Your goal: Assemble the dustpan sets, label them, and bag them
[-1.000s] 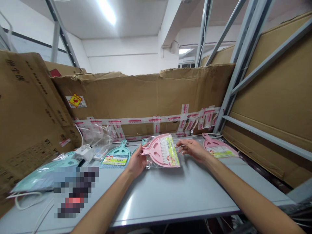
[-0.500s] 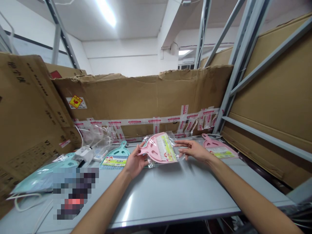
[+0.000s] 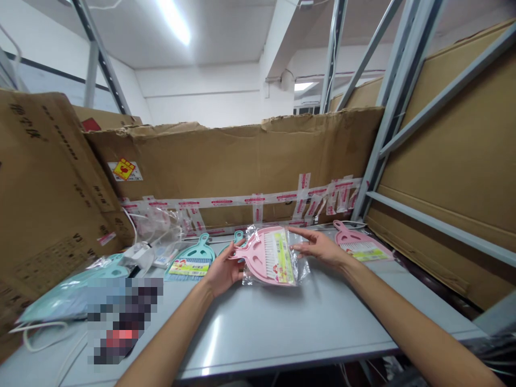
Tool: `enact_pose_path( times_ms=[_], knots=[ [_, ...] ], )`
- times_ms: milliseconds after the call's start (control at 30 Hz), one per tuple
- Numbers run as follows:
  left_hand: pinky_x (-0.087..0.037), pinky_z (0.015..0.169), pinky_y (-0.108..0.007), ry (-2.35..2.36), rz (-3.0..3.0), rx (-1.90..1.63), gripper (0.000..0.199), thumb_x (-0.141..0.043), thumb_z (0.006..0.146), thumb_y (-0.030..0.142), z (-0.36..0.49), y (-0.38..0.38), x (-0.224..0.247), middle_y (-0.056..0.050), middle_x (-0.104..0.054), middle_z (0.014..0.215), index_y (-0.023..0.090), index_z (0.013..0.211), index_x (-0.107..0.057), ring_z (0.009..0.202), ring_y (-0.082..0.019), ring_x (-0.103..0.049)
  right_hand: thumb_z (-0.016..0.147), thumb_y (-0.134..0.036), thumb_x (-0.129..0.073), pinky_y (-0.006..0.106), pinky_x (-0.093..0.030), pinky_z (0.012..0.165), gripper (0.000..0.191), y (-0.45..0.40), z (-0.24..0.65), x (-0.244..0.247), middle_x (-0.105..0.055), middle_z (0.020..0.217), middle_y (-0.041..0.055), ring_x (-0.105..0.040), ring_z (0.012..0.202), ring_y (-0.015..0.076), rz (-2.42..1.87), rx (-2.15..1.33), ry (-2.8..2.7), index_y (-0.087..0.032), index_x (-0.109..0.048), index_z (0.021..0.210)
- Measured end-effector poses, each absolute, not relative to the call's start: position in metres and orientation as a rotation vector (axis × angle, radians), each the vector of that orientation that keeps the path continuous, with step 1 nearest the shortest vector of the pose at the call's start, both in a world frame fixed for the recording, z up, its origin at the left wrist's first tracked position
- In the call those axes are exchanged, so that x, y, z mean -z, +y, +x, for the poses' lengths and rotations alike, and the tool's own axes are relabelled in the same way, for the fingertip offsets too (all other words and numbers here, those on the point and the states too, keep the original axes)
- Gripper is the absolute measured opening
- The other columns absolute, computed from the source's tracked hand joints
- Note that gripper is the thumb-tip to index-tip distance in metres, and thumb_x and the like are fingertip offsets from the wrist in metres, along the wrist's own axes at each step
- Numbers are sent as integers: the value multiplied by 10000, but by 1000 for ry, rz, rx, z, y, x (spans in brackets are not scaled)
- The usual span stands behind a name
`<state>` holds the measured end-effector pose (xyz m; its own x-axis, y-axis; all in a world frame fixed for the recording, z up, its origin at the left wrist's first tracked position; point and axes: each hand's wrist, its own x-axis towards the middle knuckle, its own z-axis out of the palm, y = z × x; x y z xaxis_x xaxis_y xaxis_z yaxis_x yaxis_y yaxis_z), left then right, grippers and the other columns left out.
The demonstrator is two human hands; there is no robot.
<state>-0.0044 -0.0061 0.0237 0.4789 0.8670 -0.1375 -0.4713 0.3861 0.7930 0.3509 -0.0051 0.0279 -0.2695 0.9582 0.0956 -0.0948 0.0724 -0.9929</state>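
A pink dustpan point(image 3: 258, 259) with a white-bristled brush and a yellow-green label card sits in a clear plastic bag, raised just over the table. My left hand point(image 3: 226, 271) is closed round its handle end, on the left. At the bag's right edge, my right hand point(image 3: 316, 248) has its fingers stretched out and apart, touching the loose plastic. Behind the pink set, a teal dustpan point(image 3: 238, 235) is mostly hidden. Left of it lies another teal dustpan point(image 3: 202, 248) with a blue brush. A second pink dustpan point(image 3: 350, 235) lies beyond my right hand.
The grey table point(image 3: 314, 328) runs up to a taped cardboard wall point(image 3: 234, 161). At the left are a bagged teal item point(image 3: 60, 290), a white adapter point(image 3: 139, 253) with cables, and a blurred-out object point(image 3: 124, 322). Metal shelf posts point(image 3: 374, 161) stand at the right.
The bagged pink dustpan has tipped to face me more and come slightly lower. The teal handle behind it now shows. My right fingers have come onto the bag's edge.
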Motion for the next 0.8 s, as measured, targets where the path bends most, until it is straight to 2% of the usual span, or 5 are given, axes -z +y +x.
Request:
enact_pose_path(
  times_ms=[133, 333, 633, 700, 800],
  knots=[
    [-697, 792, -432, 623, 780, -895, 524, -576, 1099, 515, -4, -3, -22, -194, -798, 1197, 183, 1499, -643, 878, -289, -823, 789, -322, -1004, 314, -719, 798, 791, -5, 356, -29, -781, 1409, 97, -808, 1128, 283, -956, -1379, -1370, -290, -709, 1522],
    [-698, 736, -391, 629, 800, -946, 494, -505, 1128, 491, -5, -2, -24, -196, -808, 1167, 170, 1479, -636, 811, -266, -829, 822, -309, -980, 260, -695, 699, 771, -6, 357, -28, -532, 1716, 83, -807, 1014, 201, -932, -1427, -1398, -391, -683, 1529],
    [-710, 777, -386, 631, 806, -1012, 476, -582, 1104, 486, -4, -6, -31, -189, -808, 1193, 160, 1438, -674, 857, -251, -829, 820, -339, -975, 305, -699, 666, 1073, -4, 365, -33, -596, 1641, 145, -822, 861, 192, -903, -1464, -1396, -416, -400, 1723],
    [-704, 742, -372, 629, 816, -993, 500, -610, 1090, 481, -4, -7, -30, -191, -815, 1175, 155, 1464, -675, 826, -252, -826, 887, -419, -919, 318, -702, 686, 966, 1, 370, -31, -647, 1584, 136, -828, 957, 235, -958, -1382, -1298, -397, -417, 1712],
    [-682, 657, -358, 642, 835, -885, 566, -640, 1071, 493, -4, -10, -26, -174, -833, 1072, 160, 1528, -658, 717, -250, -810, 952, -506, -840, 317, -693, 838, 675, 7, 373, -25, -706, 1489, 139, -789, 1146, 257, -1025, -1230, -1182, -306, -612, 1555]
  ],
)
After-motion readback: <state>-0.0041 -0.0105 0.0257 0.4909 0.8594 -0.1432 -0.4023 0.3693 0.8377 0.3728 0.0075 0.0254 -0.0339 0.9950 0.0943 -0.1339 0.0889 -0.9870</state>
